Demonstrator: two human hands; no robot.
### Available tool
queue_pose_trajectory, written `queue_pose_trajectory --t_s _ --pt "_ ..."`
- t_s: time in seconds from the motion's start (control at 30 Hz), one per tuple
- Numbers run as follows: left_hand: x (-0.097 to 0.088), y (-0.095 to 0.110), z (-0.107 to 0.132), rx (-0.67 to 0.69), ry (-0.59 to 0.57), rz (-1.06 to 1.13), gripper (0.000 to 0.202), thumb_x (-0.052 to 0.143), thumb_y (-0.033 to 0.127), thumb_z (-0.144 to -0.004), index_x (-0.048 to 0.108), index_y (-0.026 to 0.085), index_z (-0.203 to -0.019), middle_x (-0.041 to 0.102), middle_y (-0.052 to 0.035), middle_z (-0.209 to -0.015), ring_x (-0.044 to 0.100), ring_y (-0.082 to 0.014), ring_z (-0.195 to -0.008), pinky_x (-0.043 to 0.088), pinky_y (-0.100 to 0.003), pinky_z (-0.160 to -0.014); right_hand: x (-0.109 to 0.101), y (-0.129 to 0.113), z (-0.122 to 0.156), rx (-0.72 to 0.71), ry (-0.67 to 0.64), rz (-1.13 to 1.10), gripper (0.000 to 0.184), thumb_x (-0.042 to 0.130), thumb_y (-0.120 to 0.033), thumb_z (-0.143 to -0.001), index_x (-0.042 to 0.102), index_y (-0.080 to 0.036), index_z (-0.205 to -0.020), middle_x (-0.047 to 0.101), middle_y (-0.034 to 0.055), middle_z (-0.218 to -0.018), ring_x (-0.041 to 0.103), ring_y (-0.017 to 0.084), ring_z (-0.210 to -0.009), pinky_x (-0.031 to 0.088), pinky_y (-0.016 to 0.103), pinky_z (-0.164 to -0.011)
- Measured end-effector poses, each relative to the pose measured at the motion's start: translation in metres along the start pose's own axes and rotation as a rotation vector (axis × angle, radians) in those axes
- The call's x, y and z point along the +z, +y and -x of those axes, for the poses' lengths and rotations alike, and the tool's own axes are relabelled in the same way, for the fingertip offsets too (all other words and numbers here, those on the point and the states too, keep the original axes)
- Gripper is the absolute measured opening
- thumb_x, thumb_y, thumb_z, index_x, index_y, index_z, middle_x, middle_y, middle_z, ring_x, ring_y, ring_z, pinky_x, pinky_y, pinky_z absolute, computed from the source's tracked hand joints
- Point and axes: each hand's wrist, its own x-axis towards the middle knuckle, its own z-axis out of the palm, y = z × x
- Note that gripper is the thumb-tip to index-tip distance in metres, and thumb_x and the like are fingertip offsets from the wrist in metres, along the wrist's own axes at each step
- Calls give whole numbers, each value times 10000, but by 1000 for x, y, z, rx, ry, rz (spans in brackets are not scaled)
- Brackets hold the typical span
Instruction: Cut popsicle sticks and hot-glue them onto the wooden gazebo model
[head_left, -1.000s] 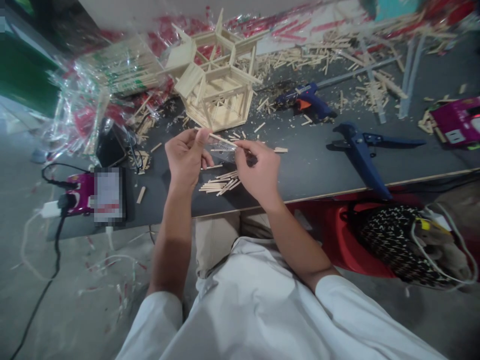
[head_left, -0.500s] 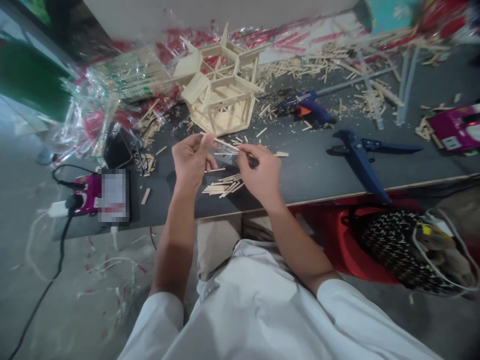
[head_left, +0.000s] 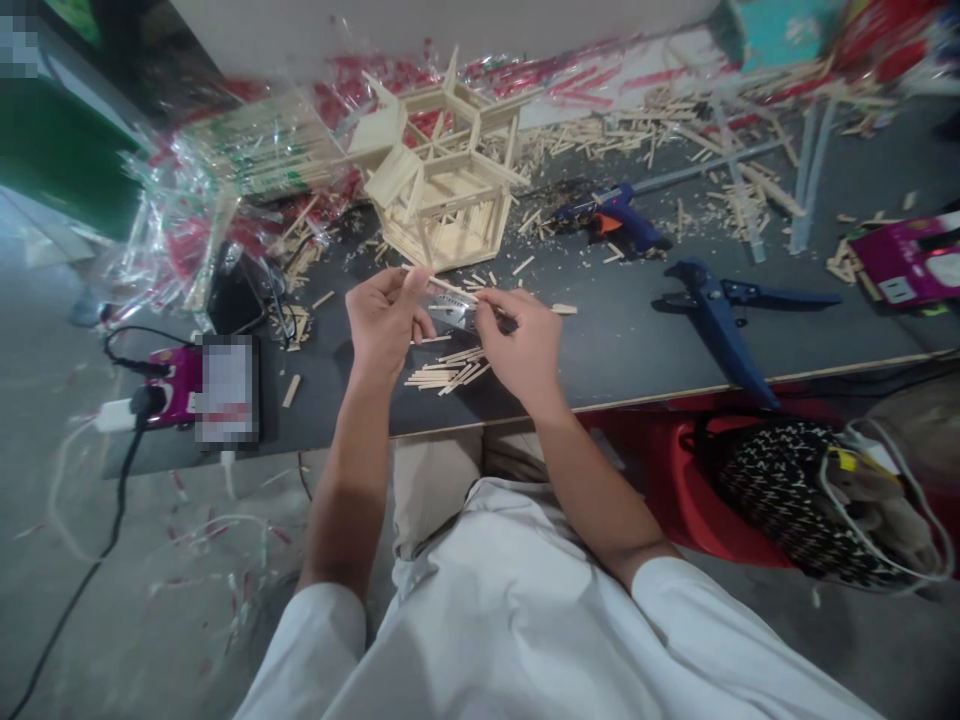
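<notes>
Between my two hands a thin wooden stick is stretched above the table. My left hand is closed, thumb and index finger pinching the stick's left end. The fingertips of my right hand are closed at its right end. Just under the stick, by my right fingers, shows a flat silver metal piece with small slots; whether I grip it too is unclear. A small pile of cut sticks lies below my hands. Beyond them stands a stick-built frame of hexagonal cells.
A blue glue gun and a blue-handled cutter lie to the right. Phones, cables and a purple power strip are at the left. Plastic wrappers and wood scraps line the back. A patterned bag sits on a red chair.
My hands stay nearly in place with the stick between them. The metal piece below it looks brighter and shows more clearly now.
</notes>
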Motion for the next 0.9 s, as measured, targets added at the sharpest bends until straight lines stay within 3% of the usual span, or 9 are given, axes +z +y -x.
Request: queue_pose_trajectory --t_s 0.23,0.37,0.47,0.53,0.67,0.73,0.9 --pt "-1 4 5 -62 25 32 473 824 620 -774 676 173 -727 738 -36 -699 556 -79 -345 328 -179 -293 -1 1 -3 -41 -38 -37 211 574 -223 -896 785 -210 -888 759 40 -842 683 179 -761 517 315 -745" --pt "-3 0 9 -140 -16 2 432 784 583 -809 670 168 -853 780 -60 -809 600 -104 -388 392 -195 -339 -9 2 -6 -66 -18 16 234 563 -225 -896 795 -202 -905 783 44 -873 709 182 -774 546 315 -769" --pt "-8 -4 15 -175 -12 -202 324 682 468 -908 641 180 -1049 792 -47 -887 610 -113 -412 453 -223 -411 -21 3 -11 -89 -4 50 233 569 -238 -899 799 -200 -911 795 49 -902 733 195 -833 561 324 -816" --pt "-12 -5 21 -120 -41 -466 250 644 383 -938 641 185 -1091 795 -50 -970 651 -125 -492 532 -258 -551 -32 7 -17 -113 -26 59 219 584 -240 -889 799 -203 -889 800 50 -912 739 203 -840 566 334 -824" --pt "-19 -2 27 89 -89 -903 217 615 293 -961 668 163 -1127 768 -114 -1144 735 -267 -999 544 -381 -943 -49 18 -38 -140 -100 105 207 600 -239 -870 804 -207 -863 798 52 -895 734 215 -828 567 351 -825" --pt "-19 0 26 126 -105 -1005 264 586 321 -987 664 149 -1171 741 -147 -1206 692 -312 -1128 523 -413 -981 -54 22 -54 -180 -128 131 215 597 -237 -867 808 -201 -860 791 54 -868 723 211 -802 558 348 -804" --pt "-23 8 14 144 -256 -1038 289 483 316 -1035 668 143 -1173 734 -148 -1212 697 -285 -1083 522 -380 -943 -54 24 -95 -322 -226 179 237 590 -247 -874 817 -186 -903 772 58 -858 696 196 -770 532 329 -772"
